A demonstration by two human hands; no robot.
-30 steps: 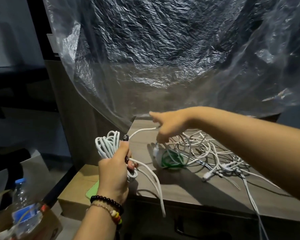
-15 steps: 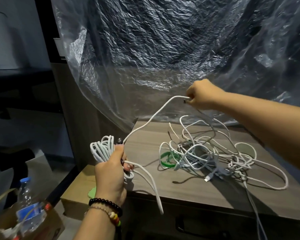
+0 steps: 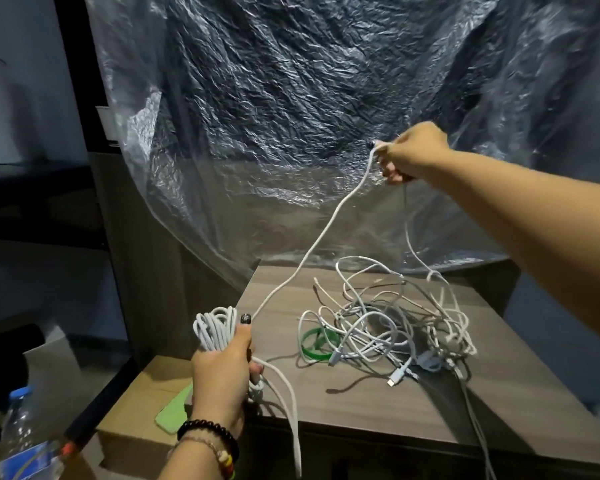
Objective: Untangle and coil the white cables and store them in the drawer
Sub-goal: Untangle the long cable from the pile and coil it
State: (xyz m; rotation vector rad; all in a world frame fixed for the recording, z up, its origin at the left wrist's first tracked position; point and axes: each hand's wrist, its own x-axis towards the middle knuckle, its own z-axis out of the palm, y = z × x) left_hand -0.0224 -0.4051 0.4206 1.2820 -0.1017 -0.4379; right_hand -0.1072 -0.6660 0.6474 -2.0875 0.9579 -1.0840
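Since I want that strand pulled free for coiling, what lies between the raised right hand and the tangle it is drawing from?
Nothing visible blocks it. From the right hand one strand runs clear to the coil in the left hand; the other drops into the tangled pile, still knotted.

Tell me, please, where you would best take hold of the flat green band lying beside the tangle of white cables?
I would pinch the flat green band at its left arc, coming from above on the left. That side lies bare on the grey wooden tabletop, while its right part runs under the tangle of white cables.
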